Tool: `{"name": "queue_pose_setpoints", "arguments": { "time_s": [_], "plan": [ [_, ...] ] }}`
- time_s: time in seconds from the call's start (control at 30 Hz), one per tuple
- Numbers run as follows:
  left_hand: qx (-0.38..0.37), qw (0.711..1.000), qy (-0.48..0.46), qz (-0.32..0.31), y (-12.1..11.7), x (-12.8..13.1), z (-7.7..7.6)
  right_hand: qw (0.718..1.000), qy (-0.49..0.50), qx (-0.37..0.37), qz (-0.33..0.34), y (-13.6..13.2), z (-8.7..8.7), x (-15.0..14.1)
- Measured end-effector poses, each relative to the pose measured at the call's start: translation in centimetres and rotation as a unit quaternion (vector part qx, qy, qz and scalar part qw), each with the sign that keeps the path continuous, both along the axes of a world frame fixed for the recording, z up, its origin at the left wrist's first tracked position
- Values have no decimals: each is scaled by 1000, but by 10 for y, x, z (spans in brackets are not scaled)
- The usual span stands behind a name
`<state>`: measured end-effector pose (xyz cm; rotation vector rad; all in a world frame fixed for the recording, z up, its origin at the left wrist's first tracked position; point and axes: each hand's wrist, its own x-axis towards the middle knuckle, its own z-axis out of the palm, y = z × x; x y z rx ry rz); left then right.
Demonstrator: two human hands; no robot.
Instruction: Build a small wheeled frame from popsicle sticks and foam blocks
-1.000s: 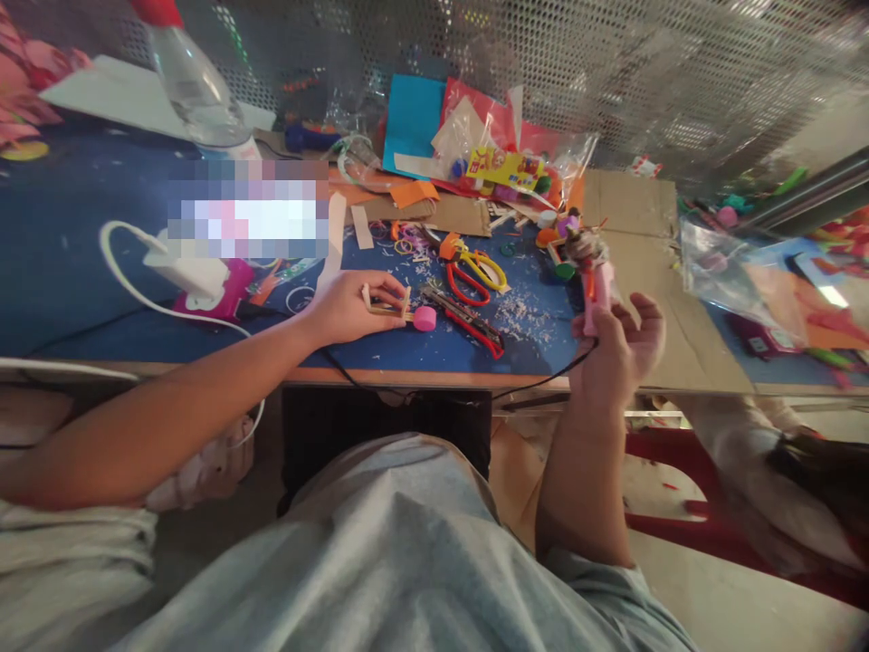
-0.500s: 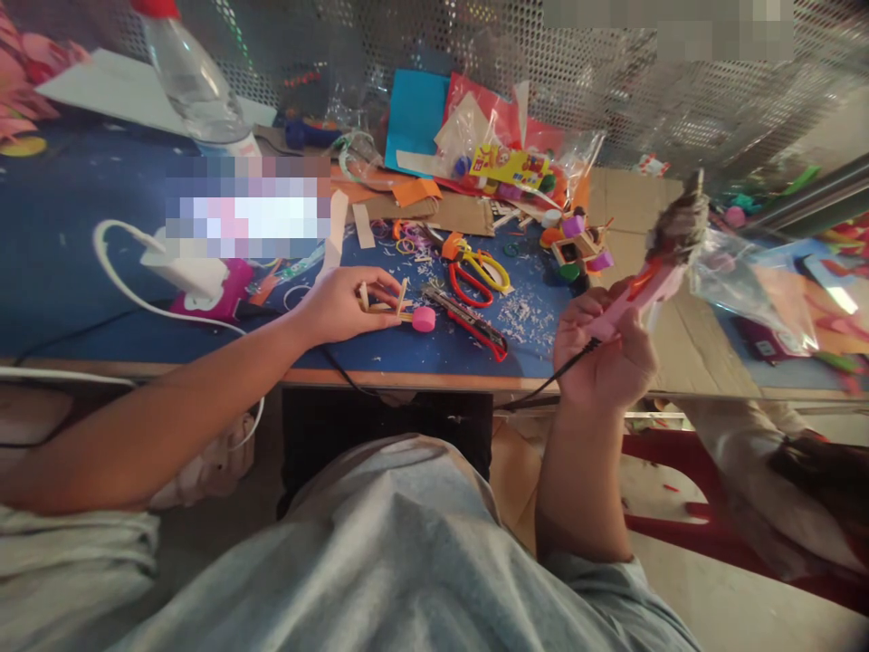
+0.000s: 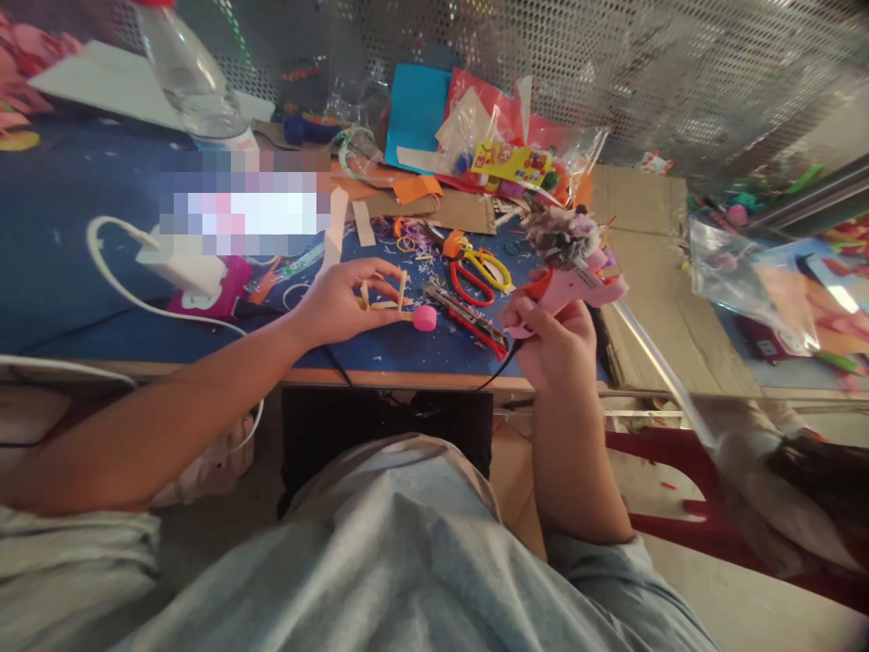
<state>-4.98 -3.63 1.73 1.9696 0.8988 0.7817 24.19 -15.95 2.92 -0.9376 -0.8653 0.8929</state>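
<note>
My left hand [image 3: 349, 301] pinches a small wooden stick frame [image 3: 386, 304] just above the blue table mat. A round pink piece [image 3: 424, 318] sits at the right end of that frame. My right hand [image 3: 557, 340] is wrapped round the handle of a pink hot glue gun [image 3: 577, 286]. Greyish, crusted stuff covers the gun's nozzle end, which points up and to the left, and a clear glue stick [image 3: 662, 371] juts from its back. Between my hands lie a red utility knife [image 3: 468, 321] and red-and-yellow scissors [image 3: 479, 274].
White scraps litter the blue mat [image 3: 386, 353]. A clear bottle [image 3: 194, 81] and a white charger [image 3: 183, 267] on a purple power block stand at the left. Behind are a blue sheet [image 3: 417, 113] and a plastic bag [image 3: 512, 163]; cardboard [image 3: 658, 272] lies at the right.
My right hand has brought the glue gun left and down, turning its nozzle leftward, and the glue stick now shows. My left hand stays nearly still with the stick frame.
</note>
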Motion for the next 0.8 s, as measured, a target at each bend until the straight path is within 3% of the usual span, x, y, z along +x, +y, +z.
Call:
{"name": "queue_pose_setpoints", "arguments": {
  "time_s": [0.17,0.33,0.53,0.8],
  "plan": [
    [-80,997,18,3,-2,3,-1,998,-28,-34,40,22,2,-34],
    [-48,998,34,27,-2,-1,3,990,-117,-34,68,40,6,-58],
    [9,995,87,39,1,-15,10,981,-171,-47,72,46,10,-60],
    [-3,997,58,42,-2,-21,8,976,-170,-54,127,55,3,-76]
  ]
}}
